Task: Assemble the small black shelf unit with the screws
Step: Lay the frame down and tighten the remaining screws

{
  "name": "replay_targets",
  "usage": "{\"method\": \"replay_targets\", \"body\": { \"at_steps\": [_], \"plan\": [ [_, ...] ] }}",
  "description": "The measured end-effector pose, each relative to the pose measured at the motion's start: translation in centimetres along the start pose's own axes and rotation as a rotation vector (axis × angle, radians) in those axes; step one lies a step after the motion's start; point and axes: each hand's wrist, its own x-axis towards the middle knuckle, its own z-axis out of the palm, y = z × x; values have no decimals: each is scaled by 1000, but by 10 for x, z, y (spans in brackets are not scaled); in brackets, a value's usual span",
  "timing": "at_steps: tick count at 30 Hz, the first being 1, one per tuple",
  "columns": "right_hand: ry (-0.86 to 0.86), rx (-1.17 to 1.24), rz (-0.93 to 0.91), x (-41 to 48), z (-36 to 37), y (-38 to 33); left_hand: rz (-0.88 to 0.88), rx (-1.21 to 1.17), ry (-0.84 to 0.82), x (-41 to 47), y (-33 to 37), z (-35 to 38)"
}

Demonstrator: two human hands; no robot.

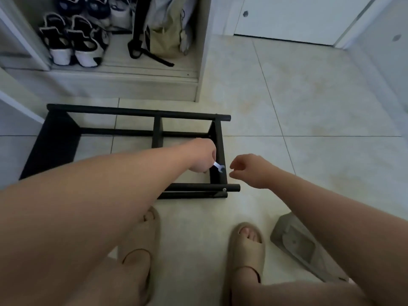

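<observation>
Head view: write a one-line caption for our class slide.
Left hand holds a small wrench inside the black shelf frame; right hand hovers alongside.

Black-and-white sneakers (70, 44) stand at the left inside the open cabinet (123, 83), a beige bag (164, 34) beside them, a white door (291, 18) to the cabinet's right, a grey wedge (295, 241) well before it.

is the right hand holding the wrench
No, the left hand grips the wrench at the shelf frame; the right hand is apart from it.
</observation>
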Motion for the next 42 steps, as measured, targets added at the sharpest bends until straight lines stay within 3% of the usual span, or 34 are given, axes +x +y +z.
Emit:
{"method": "replay_targets", "body": {
  "at_steps": [7,12,20,28,42],
  "plan": [
    [-60,-489,-373,58,35,53,-183,-274,-44,75,-54,48],
    [-74,-705,-535,93,54,64,-202,-413,-160,109,-67,92],
    [2,-794,-681,127,54,64,-181,-709,-197,126,-89,118],
    [96,-738,-760,134,64,72,-28,-705,-229,127,-87,119],
    [186,-737,-763,134,69,77,-1,-896,-251,129,-93,123]
  ]
}}
